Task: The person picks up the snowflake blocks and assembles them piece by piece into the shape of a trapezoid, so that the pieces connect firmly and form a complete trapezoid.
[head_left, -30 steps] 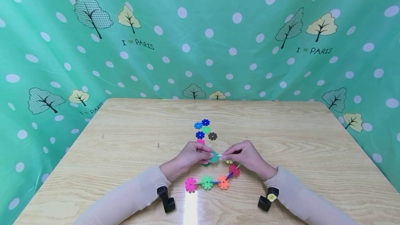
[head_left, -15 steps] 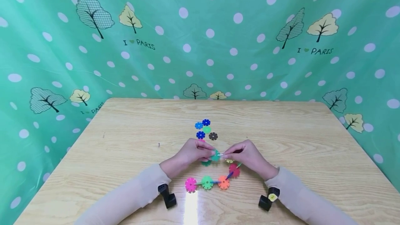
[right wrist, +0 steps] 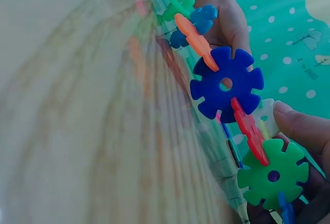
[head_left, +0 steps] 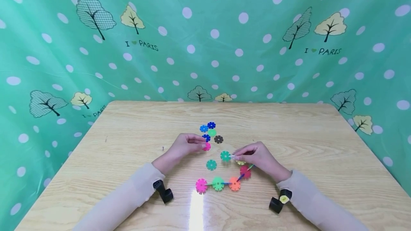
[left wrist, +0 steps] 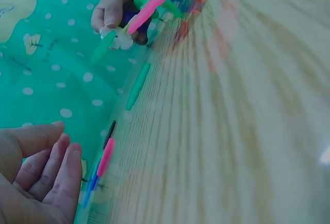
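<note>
My right hand (head_left: 258, 157) pinches a white notched disc (right wrist: 266, 112), part of a chain of interlocking snowflake discs held just over the table. A teal disc (head_left: 225, 156) sticks out from the white one at the chain's end. The chain runs round through yellow (head_left: 240, 162), red (head_left: 245, 171), orange (head_left: 234, 183) and green (head_left: 218, 183) to a pink disc (head_left: 201, 185), with others edge-on between them. My left hand (head_left: 184, 149) is over the loose pink disc (head_left: 207, 146); in the left wrist view its fingers (left wrist: 63, 183) are loosely bent with nothing between them.
Loose discs lie flat on the wooden table (head_left: 128, 134): dark blue (head_left: 211, 125), light blue (head_left: 203, 128), light green (head_left: 212, 132), another dark blue (head_left: 207, 138), black (head_left: 218, 139) and teal (head_left: 211, 165). A green polka-dot cloth (head_left: 205, 52) hangs behind.
My left hand has let go of the teal disc on the chain and moved left and away to the loose discs. My right hand has shifted slightly right, carrying the chain along.
</note>
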Available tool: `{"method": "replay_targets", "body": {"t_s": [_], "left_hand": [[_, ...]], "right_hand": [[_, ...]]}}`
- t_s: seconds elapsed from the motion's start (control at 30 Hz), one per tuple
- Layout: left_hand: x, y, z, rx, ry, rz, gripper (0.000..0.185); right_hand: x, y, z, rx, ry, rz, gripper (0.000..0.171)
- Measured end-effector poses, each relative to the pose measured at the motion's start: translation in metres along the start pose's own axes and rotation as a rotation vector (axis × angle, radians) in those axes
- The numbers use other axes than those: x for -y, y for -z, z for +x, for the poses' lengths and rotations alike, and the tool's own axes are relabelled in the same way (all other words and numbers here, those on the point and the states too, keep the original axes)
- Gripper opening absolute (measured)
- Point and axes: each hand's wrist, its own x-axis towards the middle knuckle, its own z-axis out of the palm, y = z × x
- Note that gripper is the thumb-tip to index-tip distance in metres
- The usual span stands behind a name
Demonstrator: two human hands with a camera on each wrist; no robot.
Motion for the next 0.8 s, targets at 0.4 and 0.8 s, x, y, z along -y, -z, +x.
{"method": "replay_targets", "body": {"t_s": [0.4, 0.8], "left_hand": [[0.005, 0.009, 0.005, -0.036, -0.03, 0.104, 0.03], [0.005, 0.01, 0.017, -0.119, -0.031, 0.116, 0.028]], "right_hand": [[0.0, 0.0, -0.001, 0.025, 0.031, -0.085, 0.017], [0.033, 0.0, -0.012, 0.029, 0.077, -0.179, 0.008]]}}
